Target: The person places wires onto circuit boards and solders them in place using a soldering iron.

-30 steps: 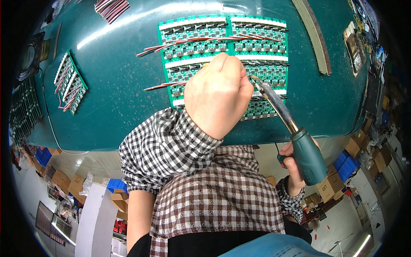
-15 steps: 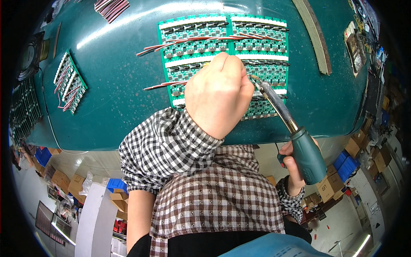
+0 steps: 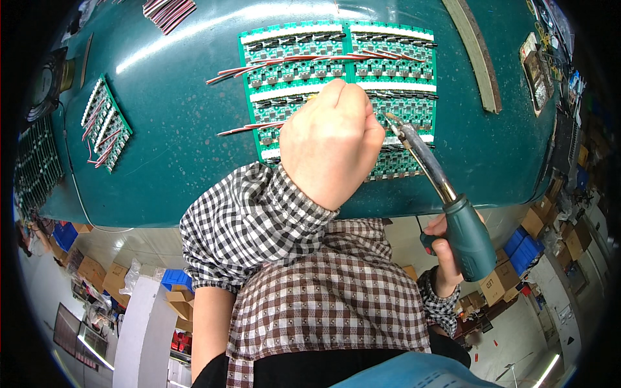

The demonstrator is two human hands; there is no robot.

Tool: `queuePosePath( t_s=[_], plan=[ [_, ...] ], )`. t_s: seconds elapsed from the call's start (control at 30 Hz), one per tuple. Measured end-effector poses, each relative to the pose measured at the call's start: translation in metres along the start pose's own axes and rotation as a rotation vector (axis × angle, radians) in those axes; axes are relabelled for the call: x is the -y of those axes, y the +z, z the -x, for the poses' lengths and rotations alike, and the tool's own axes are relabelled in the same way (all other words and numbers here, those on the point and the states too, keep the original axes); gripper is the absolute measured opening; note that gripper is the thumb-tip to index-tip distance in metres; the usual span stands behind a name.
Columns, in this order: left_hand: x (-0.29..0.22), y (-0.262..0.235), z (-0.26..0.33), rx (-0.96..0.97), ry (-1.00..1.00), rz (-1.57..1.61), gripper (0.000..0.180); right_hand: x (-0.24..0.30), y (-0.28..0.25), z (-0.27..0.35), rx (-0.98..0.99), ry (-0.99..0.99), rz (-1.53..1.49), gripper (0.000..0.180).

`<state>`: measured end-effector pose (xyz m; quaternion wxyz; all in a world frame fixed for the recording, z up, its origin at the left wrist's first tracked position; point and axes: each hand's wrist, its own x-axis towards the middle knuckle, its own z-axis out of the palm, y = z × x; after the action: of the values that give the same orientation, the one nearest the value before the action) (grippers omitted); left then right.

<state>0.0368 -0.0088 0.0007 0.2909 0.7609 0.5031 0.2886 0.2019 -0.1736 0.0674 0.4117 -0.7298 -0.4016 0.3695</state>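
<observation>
A large panel of green circuit boards [image 3: 259, 39], with rows of white connectors and black parts, lies on the table before me. My left hand [image 3: 331, 142] is closed over its lower middle, fingers pinched and turned down. What it grips is hidden beneath it; a speck of yellow shows by the knuckles. Red, white and black wires [image 3: 249, 128] run under that hand from the left, and more wires [image 3: 284, 60] cross the upper rows. My right hand [image 3: 446, 258] is wrapped round the green handle of a soldering gun [image 3: 471, 236]. Its metal tip is over the panel, just right of my left fingers.
A smaller board piece [image 3: 107, 126] with wires lies to the left on the green table [image 3: 174, 142]. A wire bundle [image 3: 168, 14] is at the far left. On the right are a wooden strip [image 3: 475, 58] and a worn tray [image 3: 535, 74]. Cardboard boxes [image 3: 498, 281] stand beyond the near edge.
The soldering gun has shifted slightly to the right, its tip drawing a little away from my left fingers. My left hand and the boards have stayed in place.
</observation>
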Motion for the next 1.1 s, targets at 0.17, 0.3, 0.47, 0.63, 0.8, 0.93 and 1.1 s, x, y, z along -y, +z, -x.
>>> queuePosePath(
  t_s=[0.17, 0.3, 0.47, 0.63, 0.8, 0.93, 1.1],
  plan=[
    [0.0, -0.0002, -0.0002, 0.0, -0.003, -0.004, 0.013, 0.0036, 0.0036, 0.0006, -0.022, 0.057, -0.053, 0.068],
    [0.0015, 0.0017, 0.0, -0.009, 0.004, -0.011, 0.014, 0.0002, 0.0002, 0.0029, 0.001, 0.044, -0.047, 0.069],
    [0.0011, 0.0009, 0.0003, -0.009, 0.007, -0.012, 0.014, -0.0004, 0.0025, 0.004, -0.021, 0.069, -0.08, 0.069],
    [0.0018, 0.0001, 0.0014, -0.01, 0.004, -0.011, 0.013, -0.001, 0.0038, 0.0045, -0.018, 0.043, -0.069, 0.068],
    [0.002, -0.0006, 0.001, -0.008, 0.001, -0.007, 0.013, -0.0028, 0.0039, 0.003, 0.001, 0.026, -0.064, 0.069],
    [0.0008, 0.0008, -0.0009, -0.005, 0.0, -0.002, 0.013, -0.0002, 0.0073, 0.0, -0.051, 0.06, -0.127, 0.069],
    [-0.0009, 0.0065, -0.0036, -0.016, 0.043, 0.033, 0.014, -0.0005, -0.0013, 0.0013, -0.085, 0.025, -0.126, 0.066]
  ],
)
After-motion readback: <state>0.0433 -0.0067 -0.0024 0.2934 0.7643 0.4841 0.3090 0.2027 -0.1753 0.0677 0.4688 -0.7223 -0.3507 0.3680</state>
